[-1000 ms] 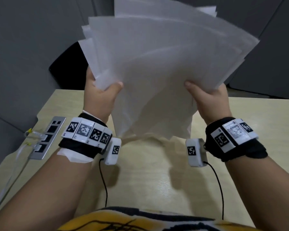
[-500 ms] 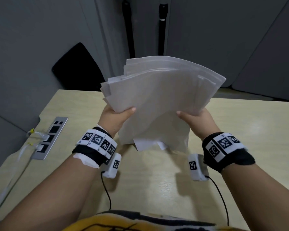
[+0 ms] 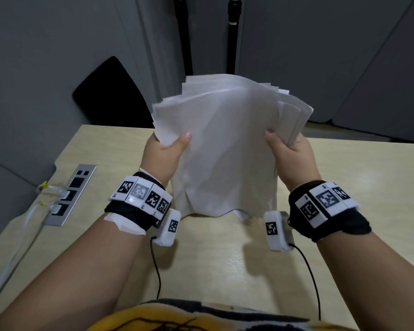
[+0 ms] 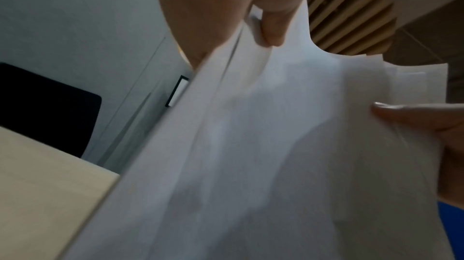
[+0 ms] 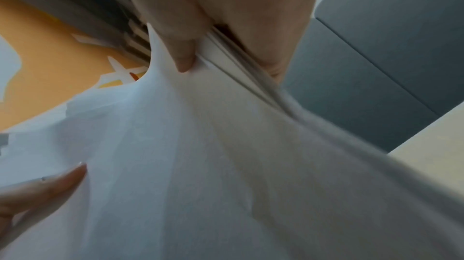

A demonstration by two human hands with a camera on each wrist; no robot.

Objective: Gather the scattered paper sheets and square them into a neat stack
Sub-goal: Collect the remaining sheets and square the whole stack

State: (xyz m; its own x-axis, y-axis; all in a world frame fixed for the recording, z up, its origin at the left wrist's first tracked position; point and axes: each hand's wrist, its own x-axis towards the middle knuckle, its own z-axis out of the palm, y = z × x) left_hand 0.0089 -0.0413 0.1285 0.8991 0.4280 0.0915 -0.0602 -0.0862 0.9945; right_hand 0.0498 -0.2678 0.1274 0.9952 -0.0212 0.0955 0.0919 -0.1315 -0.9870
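In the head view, the paper sheets (image 3: 227, 149) stand almost upright in the centre of the frame, with the long axis running from the lower edge up to the top edge; the lower edge touches the table (image 3: 213, 263) near the middle of the picture, and the top edges lean away from the camera toward the upper part of the frame. The top edges are not level: they fan out in steps at the upper left and the upper right. The left hand (image 3: 161, 158) holds the left side of the sheets, its thumb lying on the near face and the other fingers hidden behind the paper. The right hand (image 3: 293, 158) holds the right side in the same way, thumb on the near face, fingers behind. At the left of the frame a grey socket panel (image 3: 69, 194) with white cables sits in the table. In the left wrist view, the paper sheets (image 4: 276, 155) fill the centre and lower right; the left hand (image 4: 226, 6) at the top pinches their edge between the thumb and the palm side, and the right hand (image 4: 426, 123) appears at the right edge with its thumb flat on the paper. In the right wrist view, the paper sheets (image 5: 226, 165) spread from the top centre downward; the right hand (image 5: 213, 6) pinches several edges between thumb and fingers, and the thumb of the left hand (image 5: 37, 191) lies on the paper at the lower left.
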